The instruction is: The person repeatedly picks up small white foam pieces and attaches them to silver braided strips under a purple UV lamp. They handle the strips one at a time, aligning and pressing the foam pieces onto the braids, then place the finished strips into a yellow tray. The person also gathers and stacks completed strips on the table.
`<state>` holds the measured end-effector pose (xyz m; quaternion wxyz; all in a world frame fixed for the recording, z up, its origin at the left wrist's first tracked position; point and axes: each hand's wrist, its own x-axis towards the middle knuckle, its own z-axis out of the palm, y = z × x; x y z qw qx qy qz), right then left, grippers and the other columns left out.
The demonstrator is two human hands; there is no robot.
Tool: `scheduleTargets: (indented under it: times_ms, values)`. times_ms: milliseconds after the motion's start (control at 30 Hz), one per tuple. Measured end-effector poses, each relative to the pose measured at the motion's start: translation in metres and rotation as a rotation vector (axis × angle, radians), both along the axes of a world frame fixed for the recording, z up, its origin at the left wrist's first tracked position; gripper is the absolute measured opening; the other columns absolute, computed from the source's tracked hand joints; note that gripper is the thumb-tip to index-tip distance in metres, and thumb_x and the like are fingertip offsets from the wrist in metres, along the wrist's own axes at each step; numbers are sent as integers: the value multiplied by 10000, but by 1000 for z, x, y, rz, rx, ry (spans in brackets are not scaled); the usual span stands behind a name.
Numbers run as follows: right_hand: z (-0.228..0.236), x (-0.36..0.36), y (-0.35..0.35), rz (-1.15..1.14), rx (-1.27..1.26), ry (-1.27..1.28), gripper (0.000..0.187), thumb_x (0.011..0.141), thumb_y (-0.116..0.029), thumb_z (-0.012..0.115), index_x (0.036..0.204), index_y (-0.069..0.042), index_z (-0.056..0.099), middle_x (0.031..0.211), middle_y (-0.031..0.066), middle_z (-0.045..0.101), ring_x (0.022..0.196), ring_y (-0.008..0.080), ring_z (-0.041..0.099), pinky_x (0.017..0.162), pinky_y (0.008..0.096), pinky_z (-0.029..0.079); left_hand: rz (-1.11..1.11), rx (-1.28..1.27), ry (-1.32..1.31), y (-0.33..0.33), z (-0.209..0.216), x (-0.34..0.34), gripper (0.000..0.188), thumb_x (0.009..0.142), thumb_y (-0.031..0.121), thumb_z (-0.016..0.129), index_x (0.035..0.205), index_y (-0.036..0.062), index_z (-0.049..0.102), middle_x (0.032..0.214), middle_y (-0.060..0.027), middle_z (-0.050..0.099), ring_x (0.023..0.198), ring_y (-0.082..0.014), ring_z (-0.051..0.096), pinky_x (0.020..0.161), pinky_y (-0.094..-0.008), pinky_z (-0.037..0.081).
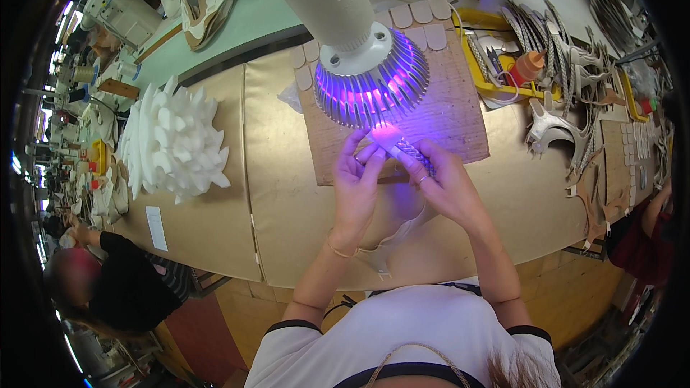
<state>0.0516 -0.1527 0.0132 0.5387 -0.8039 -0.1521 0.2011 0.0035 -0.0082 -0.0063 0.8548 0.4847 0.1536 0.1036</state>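
Grasping the lit pale tip (387, 135) between thumb and fingers of the left hand (359, 172); gripping the braided strap (415, 152) close behind with thumb and fingers of the right hand (447, 178). Held up over the nearer half of the brown board (463, 118), just under the finned lamp (370, 75), well in from the near edge of the bench (287, 230). Better to pinch lightly by the rims, keep the face turned to the purple light, and steady both ends against twisting. Mind the metal fins, very near the left fingertips and possibly hot. Hard to tell whether joined or merely pressed together.

Along the board's far edge, small pale pads (434, 37), best not nudged. Toward the bench's left side, a spiky white foam heap (176, 136), with a white card (156, 228) nearer the near left corner. Past the board's right edge, a yellow tray (484, 88) with an orange bottle (528, 66), then strappy pieces (548, 126). Below the wrists, by the bench's near edge, a thin pale piece (379, 257), perhaps liable to snag
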Motion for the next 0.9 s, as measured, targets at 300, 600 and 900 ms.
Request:
scheduleTargets:
  times_ms: [300, 600, 900]
  values:
    - [2, -1, -1, 1, -19, 15, 267, 920, -265, 584, 925, 2, 578, 617, 159, 561, 539, 297, 536, 529, 403, 402, 23, -155, -25, 1, 4, -3, 394, 929, 38, 529, 1302, -43, 429, 1111, -134, 637, 1035, -148, 599, 906, -265, 466]
    - [2, -6, -1, 55, 7, 36, 285, 932, -276, 557, 938, 6, 594, 617, 165, 560, 551, 308, 546, 538, 410, 408, -84, -7, 47, 6, 1, 1, 363, 955, 125, 554, 1269, -44, 490, 1162, -125, 610, 1056, -181, 602, 944, -304, 474]
    - [3, -7, -4, 75, -27, 68, 293, 929, -280, 555, 911, 11, 584, 610, 167, 553, 545, 320, 538, 533, 418, 401, -94, -18, 16, 0, 6, 1, 370, 962, 127, 546, 1270, -67, 481, 1165, -164, 616, 1056, -209, 619, 921, -314, 493]
